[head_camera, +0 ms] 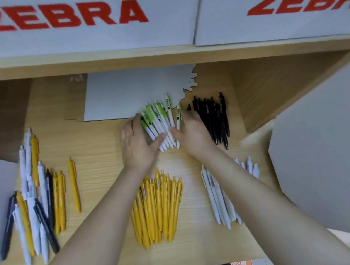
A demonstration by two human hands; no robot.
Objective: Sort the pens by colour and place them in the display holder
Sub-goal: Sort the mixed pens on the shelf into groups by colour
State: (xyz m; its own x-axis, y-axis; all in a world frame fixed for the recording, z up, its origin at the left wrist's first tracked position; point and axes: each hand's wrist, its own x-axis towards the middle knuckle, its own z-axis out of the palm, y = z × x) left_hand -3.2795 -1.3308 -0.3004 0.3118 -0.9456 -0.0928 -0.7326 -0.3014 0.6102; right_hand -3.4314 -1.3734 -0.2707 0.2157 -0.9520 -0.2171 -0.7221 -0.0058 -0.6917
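Sorting mostly done, nothing in a display holder yet.

I have both hands around the green-and-white pens (160,123) at the back of the counter (93,145): my left hand (135,142) and right hand (192,132) cup the bunch from either side, each grip wide, fingers pressing, not curled shut. Black pens (214,118) lie just right, yellow pens (156,206) and white pens (220,198) nearer me, each in its own group. The mixed pile (31,201) at the left remains unsorted, by my reading. I cannot make out a holder for certain.
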